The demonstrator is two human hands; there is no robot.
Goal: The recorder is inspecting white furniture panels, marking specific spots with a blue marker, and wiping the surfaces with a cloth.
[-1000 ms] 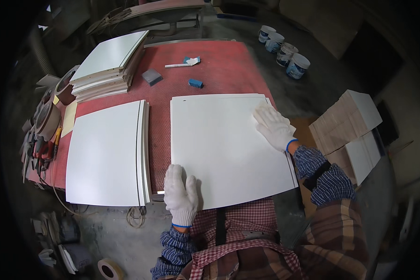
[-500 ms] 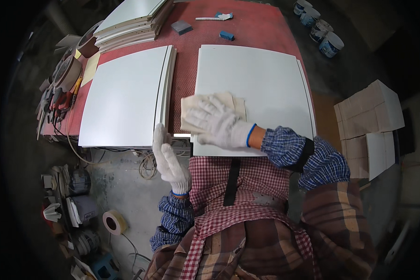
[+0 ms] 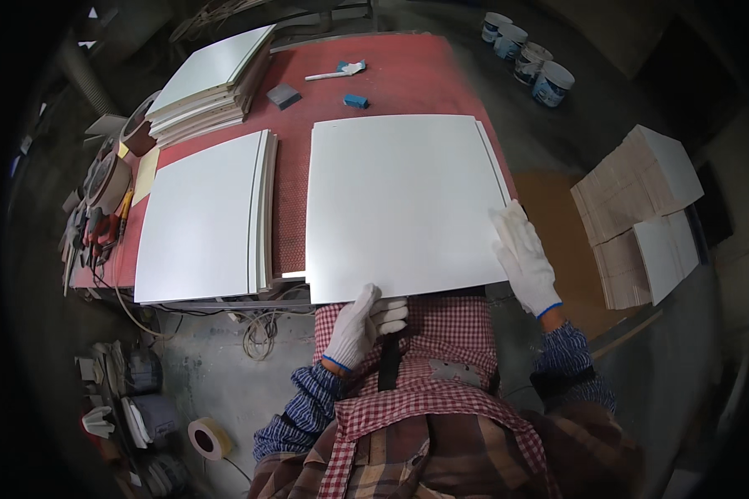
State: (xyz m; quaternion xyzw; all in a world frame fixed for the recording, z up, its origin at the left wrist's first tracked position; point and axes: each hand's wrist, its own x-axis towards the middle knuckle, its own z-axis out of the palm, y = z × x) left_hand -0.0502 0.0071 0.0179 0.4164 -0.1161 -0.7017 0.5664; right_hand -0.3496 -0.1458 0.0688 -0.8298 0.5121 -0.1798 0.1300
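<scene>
A large white panel (image 3: 404, 208) lies over another on the red table, its near edge reaching past the table front. At that near edge, my left hand (image 3: 359, 328), in a white knit glove, has its thumb up against the panel and its fingers apart, pointing right just below the edge. My right hand (image 3: 526, 262), gloved alike, rests along the panel's right edge with its fingers stretched out. The cream cloth does not show in the current view; whether any of it is tucked behind the right hand cannot be seen.
Left of the panel is a second stack of white panels (image 3: 200, 220); a taller pile (image 3: 204, 91) stands behind. On the red table (image 3: 399, 75) lie a blue block (image 3: 355, 101) and a grey block (image 3: 284, 96). Tape rolls and tools crowd its left edge. Cardboard-coloured stacks (image 3: 624, 191) stand right.
My right hand has left the middle of the panel for its right edge, and the cloth has gone from sight. My left hand has moved from the left stack to the panel's near edge.
</scene>
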